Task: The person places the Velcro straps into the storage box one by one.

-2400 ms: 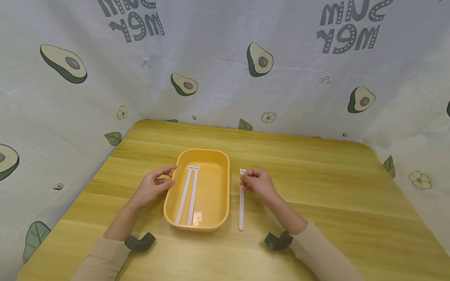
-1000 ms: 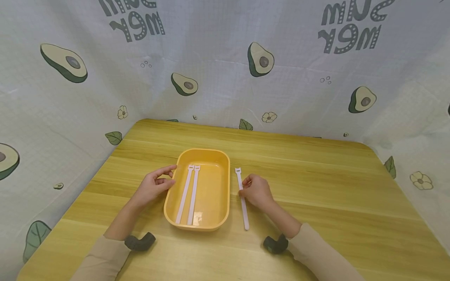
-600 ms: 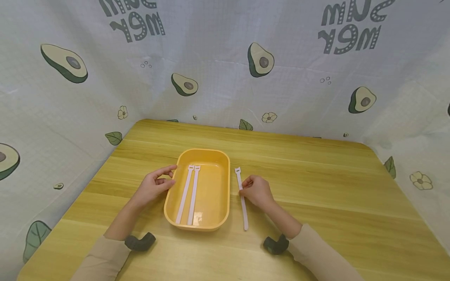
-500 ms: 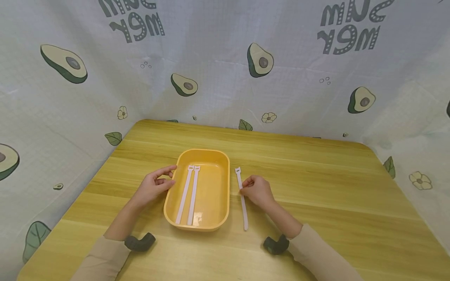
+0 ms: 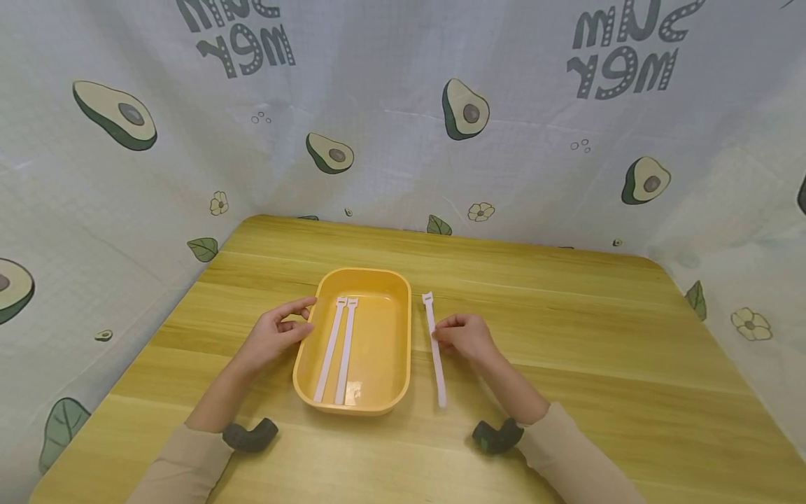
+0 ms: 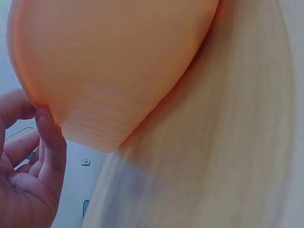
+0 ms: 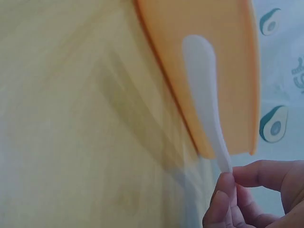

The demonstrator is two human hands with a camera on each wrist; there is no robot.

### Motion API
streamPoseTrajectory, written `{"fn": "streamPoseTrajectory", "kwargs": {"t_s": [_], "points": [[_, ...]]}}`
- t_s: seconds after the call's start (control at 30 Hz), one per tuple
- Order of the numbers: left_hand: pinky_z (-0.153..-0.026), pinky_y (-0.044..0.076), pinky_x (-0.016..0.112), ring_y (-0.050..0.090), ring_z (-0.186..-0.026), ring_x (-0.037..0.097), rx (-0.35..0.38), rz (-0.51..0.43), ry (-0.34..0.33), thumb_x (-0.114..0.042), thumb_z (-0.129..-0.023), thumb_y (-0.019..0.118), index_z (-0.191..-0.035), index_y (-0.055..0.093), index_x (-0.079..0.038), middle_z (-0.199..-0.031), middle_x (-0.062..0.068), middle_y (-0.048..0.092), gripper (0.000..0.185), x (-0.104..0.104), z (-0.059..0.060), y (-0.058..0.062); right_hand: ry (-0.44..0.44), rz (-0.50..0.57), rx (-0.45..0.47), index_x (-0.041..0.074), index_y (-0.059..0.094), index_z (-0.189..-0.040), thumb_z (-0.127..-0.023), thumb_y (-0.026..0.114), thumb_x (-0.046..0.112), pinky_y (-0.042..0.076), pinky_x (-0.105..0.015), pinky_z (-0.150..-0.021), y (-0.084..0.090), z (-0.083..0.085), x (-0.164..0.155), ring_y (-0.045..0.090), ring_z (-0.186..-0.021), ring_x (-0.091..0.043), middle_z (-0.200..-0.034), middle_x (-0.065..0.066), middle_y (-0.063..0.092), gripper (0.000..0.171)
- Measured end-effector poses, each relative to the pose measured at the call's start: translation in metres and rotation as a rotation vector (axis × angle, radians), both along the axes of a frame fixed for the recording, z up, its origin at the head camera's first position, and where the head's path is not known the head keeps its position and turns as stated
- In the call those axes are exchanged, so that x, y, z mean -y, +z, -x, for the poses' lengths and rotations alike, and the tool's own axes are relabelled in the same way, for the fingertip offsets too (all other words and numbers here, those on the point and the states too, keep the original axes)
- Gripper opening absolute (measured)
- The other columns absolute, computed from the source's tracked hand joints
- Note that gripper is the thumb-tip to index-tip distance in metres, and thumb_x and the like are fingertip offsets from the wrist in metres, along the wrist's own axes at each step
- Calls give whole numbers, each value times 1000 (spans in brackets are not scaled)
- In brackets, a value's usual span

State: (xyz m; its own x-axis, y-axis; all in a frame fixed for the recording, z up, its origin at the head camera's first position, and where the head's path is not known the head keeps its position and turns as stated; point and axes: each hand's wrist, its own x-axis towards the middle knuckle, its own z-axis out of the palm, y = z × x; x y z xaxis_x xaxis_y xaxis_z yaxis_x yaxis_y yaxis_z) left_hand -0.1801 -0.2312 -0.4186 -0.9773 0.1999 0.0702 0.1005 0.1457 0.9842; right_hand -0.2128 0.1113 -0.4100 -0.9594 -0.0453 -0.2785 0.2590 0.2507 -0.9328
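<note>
My right hand (image 5: 467,336) pinches a white hook-and-loop cable tie (image 5: 439,378) near its middle, just right of the yellow tray (image 5: 411,336). In the right wrist view the cable tie (image 7: 202,71) stands clear of the table, rounded end upward, above its shadow. Two similar white cable ties (image 5: 329,357) lie side by side in the tray's left half, slotted heads toward the far end. My left hand (image 5: 272,336) touches the tray's left rim with index finger and thumb, set apart along it. The left wrist view shows the same hand (image 6: 33,175) against the tray's outer wall (image 6: 114,71).
The tray stands on a wood-grain table (image 5: 535,301) with rounded far corners. A white curtain (image 5: 390,91) printed with avocados surrounds its far and side edges. Dark curved pieces (image 5: 250,435) sit at both wrists, by the beige sleeves (image 5: 189,458).
My right hand slid down from the third cable tie's head, took it near the middle and has now lifted it off the table. The left hand and tray stay put.
</note>
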Motion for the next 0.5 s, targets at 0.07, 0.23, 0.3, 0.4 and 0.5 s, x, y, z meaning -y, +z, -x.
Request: {"fn": "streamPoseTrajectory", "kwargs": {"t_s": [0.07,0.23,0.3,0.4,0.5], "points": [[-66,49,17,56,-70,9,-1,-4,-2,-2,-94,62,-138,46,11,-109,18,45,48,0,0,0,-12,27,11,-11,63,-94,-85,67,-3,53,-23,-59,3,0,0,57,-62,-12,-74,-6,61,12],[-66,49,17,56,-71,9,1,-13,-4,-3,-94,62,-138,46,10,-109,17,45,48,0,0,-1,-23,74,1,-10,61,-96,-86,66,-3,54,-23,-61,9,-1,0,59,-64,-13,-76,-7,62,14],[-66,49,17,56,-71,9,2,-15,-5,-3,-94,62,-138,47,10,-109,17,45,48,0,0,-1,-21,75,-9,-10,61,-97,-87,66,-2,54,-23,-63,12,-1,0,60,-66,-13,-79,-8,63,14],[-66,49,17,56,-71,9,1,-16,-5,-3,-94,62,-138,46,10,-109,17,45,48,0,0,-1,-14,64,-18,-10,61,-99,-89,65,0,55,-25,-66,16,-2,1,61,-68,-13,-84,-9,65,15],[-66,49,17,55,-70,9,0,-15,-2,-2,-94,62,-138,46,10,-108,17,45,48,0,0,-1,-10,68,-26,-9,61,-100,-89,66,1,56,-29,-70,20,-2,3,63,-71,-14,-86,-10,65,15]]}}
